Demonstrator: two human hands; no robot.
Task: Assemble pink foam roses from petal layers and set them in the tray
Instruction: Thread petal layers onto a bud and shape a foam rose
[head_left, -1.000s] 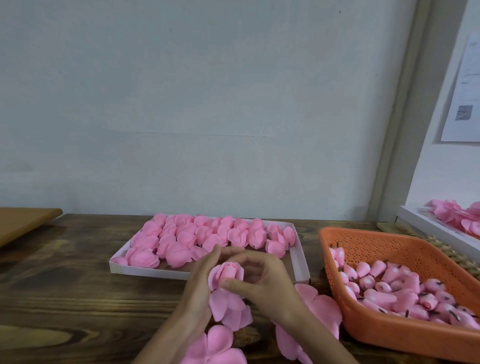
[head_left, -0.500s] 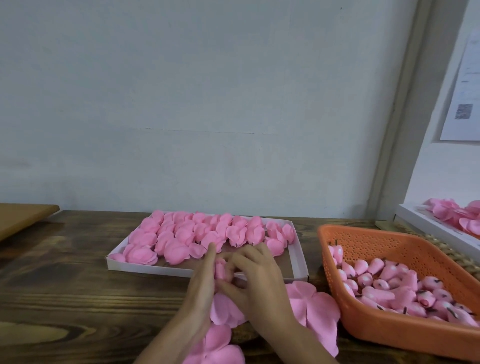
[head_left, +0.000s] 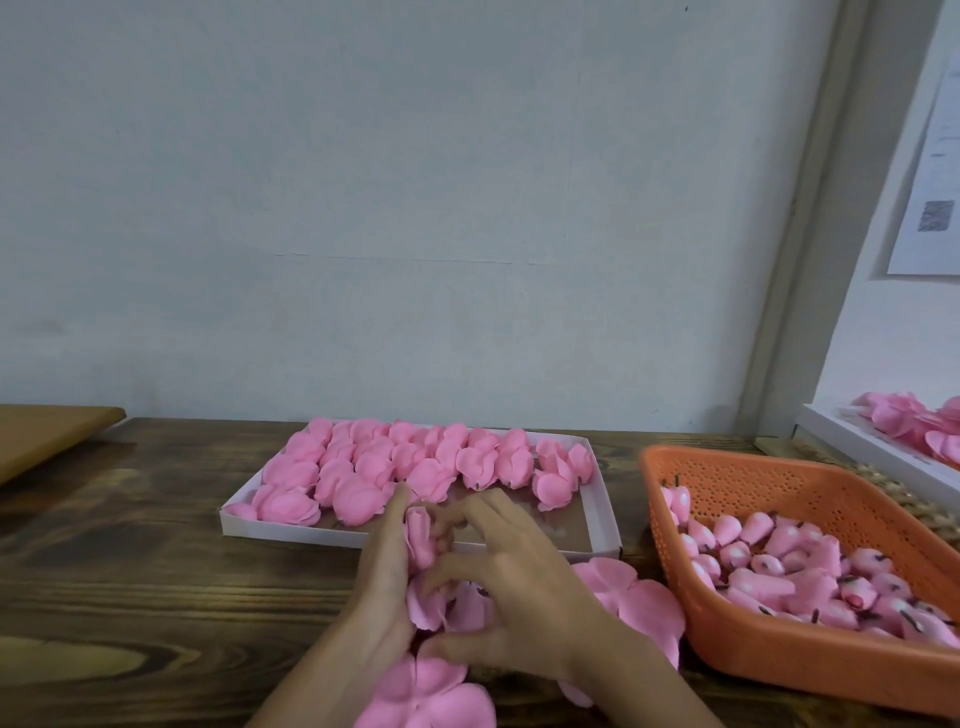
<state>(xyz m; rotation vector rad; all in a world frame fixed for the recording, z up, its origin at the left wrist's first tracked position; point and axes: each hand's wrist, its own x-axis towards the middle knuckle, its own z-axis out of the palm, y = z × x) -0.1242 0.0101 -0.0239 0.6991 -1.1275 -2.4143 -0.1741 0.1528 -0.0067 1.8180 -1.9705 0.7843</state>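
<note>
Soft even daylight, slight wide-angle bowing

The single view comes from a wide-angle camera on the person's head at the near edge of the wooden table (head_left: 130, 571). It faces forward and only slightly down toward the far wall (head_left: 415, 208), which fills the upper half of the frame. It sits close over the left hand (head_left: 382, 577) and right hand (head_left: 524, 597), which meet round a rose (head_left: 421, 543) at the lower middle; the tray (head_left: 291, 532) lies just beyond, and the right edge cuts the orange basket (head_left: 779, 667).
</note>
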